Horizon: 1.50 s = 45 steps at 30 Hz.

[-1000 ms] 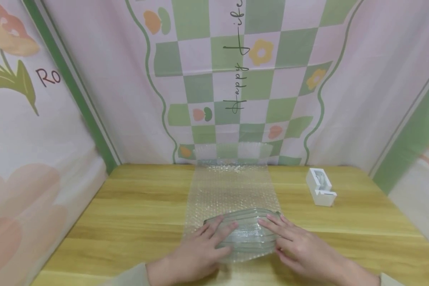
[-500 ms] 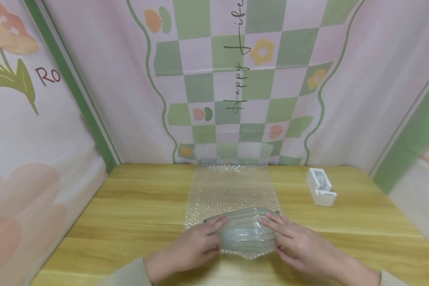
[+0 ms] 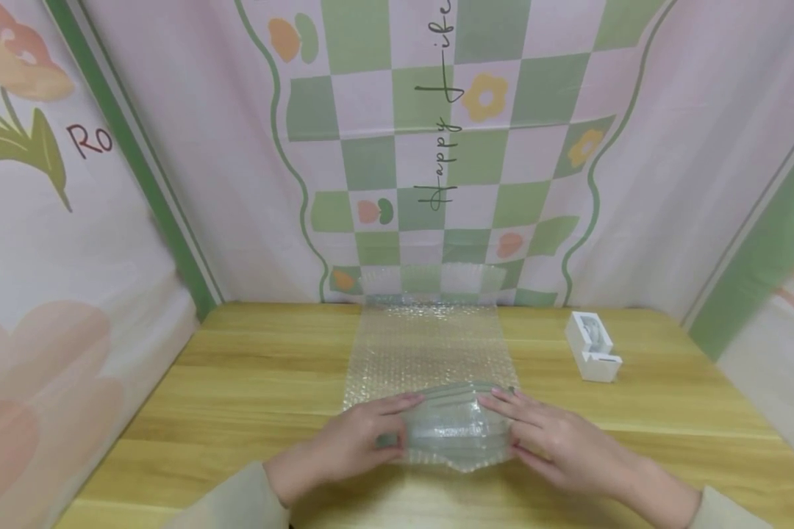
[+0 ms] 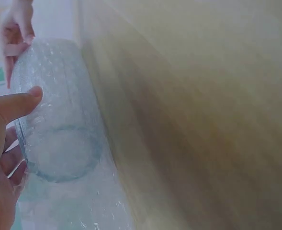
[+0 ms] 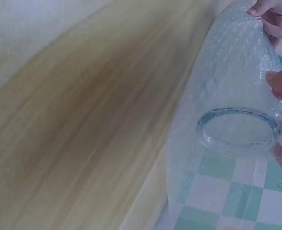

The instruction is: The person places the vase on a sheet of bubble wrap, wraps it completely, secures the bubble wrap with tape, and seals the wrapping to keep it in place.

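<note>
A clear, ribbed glass vase (image 3: 459, 422) lies sideways near the front of the table, with the near end of a bubble wrap sheet (image 3: 430, 345) drawn up over it. My left hand (image 3: 357, 441) grips its left end through the wrap; in the left wrist view the thumb (image 4: 21, 103) lies on the front and the other fingers go behind. At the opposite end my right hand (image 3: 562, 444) holds vase and wrap together, fingers on top and thumb in front. The round glass rim (image 5: 212, 115) shows through the plastic in the right wrist view.
A white tape dispenser (image 3: 594, 347) stands at the right rear of the wooden table (image 3: 265, 367). The sheet's far end runs up against a checked fabric backdrop (image 3: 423, 162). Printed cloth also hangs along both sides.
My left hand has shifted from lying spread over the vase to gripping its left end. The vase and wrap have rolled slightly away from me. My right hand stays on its end.
</note>
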### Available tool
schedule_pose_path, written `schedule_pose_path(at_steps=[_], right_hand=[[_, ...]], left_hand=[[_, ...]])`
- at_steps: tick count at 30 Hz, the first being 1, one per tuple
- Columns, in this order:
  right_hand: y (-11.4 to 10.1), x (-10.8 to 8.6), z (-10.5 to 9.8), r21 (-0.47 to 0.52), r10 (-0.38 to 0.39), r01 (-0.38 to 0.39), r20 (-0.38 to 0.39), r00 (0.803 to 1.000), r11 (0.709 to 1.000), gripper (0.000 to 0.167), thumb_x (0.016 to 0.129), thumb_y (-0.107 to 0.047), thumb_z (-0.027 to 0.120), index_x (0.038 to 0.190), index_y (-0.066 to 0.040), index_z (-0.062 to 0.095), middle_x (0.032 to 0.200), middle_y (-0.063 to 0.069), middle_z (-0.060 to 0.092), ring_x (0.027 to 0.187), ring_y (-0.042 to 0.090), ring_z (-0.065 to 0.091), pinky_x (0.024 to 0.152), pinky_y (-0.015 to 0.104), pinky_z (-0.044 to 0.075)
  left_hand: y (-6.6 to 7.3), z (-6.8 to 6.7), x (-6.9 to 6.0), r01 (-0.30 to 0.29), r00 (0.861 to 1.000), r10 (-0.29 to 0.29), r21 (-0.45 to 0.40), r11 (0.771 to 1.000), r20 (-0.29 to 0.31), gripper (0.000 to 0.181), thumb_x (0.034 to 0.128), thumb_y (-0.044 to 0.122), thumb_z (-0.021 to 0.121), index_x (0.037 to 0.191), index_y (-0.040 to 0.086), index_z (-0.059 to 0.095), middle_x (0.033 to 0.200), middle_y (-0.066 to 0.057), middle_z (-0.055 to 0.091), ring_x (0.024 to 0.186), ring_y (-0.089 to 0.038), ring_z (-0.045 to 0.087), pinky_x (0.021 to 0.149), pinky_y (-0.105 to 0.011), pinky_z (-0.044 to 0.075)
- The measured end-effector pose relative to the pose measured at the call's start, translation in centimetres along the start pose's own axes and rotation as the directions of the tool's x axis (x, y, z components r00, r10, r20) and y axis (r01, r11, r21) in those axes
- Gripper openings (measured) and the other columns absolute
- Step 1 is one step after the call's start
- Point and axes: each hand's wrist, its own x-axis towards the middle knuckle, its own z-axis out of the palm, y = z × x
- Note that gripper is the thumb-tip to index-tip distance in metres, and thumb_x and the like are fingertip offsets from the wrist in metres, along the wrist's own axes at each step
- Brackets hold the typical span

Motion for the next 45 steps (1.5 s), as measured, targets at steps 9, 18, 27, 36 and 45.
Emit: schedule_pose_path(at_steps=[9,18,27,36,45], right_hand=[[0.0,-0.1,-0.4,0.058,0.126,-0.132,0.096,0.987,0.990,0.036,0.110,-0.033,0.043,0.118,-0.008,0.067,0.147,0.013,0.056,0.137,0.029,0.050,0.119,0.028,0.026],[0.6,0.1,-0.3,0.071,0.127,-0.135,0.105,0.986,0.988,0.039,0.111,-0.034,0.041,0.121,-0.007,0.068,0.146,0.013,0.057,0.134,0.031,0.054,0.120,0.027,0.024],[0.8,0.3,0.0,0.056,0.092,-0.097,0.079,0.993,0.994,0.044,0.112,-0.032,0.039,0.134,-0.003,0.064,0.147,0.013,0.056,0.136,0.029,0.052,0.120,0.028,0.024],[0.8,1.0,-0.3,-0.047,0.073,-0.069,0.095,0.993,0.997,0.047,0.112,-0.033,0.035,0.135,-0.003,0.063,0.148,0.012,0.055,0.147,0.021,0.037,0.123,0.027,0.019],[-0.6,2.0,0.4,-0.255,-0.289,0.277,-0.010,0.957,0.927,0.040,0.111,-0.007,0.034,0.102,-0.011,0.074,0.113,0.008,0.072,0.101,0.026,0.067,0.100,0.040,0.047]], left_hand=[[-1.0,-0.5,0.6,0.049,0.999,-0.047,-0.074,0.996,0.025,0.064,0.0790,0.020,0.089,0.134,0.004,0.061,0.125,-0.004,0.070,0.127,-0.022,0.060,0.110,-0.032,0.044],[-1.8,-1.1,1.4,0.178,0.978,-0.158,-0.157,0.971,0.136,0.068,0.0797,0.026,0.087,0.139,0.006,0.060,0.144,-0.003,0.059,0.132,-0.020,0.056,0.112,-0.032,0.042],[-1.7,-1.5,1.7,0.239,0.962,-0.204,-0.195,0.951,0.180,0.062,0.0803,0.022,0.086,0.136,0.008,0.063,0.150,-0.001,0.054,0.134,-0.018,0.053,0.114,-0.031,0.040],[-2.0,-1.5,1.7,0.259,0.956,-0.220,-0.215,0.942,0.193,0.063,0.0824,0.020,0.084,0.140,0.010,0.061,0.150,-0.002,0.053,0.137,-0.018,0.051,0.115,-0.033,0.038],[-2.7,-1.3,1.7,0.253,0.959,-0.216,-0.211,0.944,0.185,0.062,0.0854,0.020,0.083,0.142,0.011,0.060,0.151,-0.003,0.052,0.137,-0.019,0.051,0.115,-0.034,0.038]])
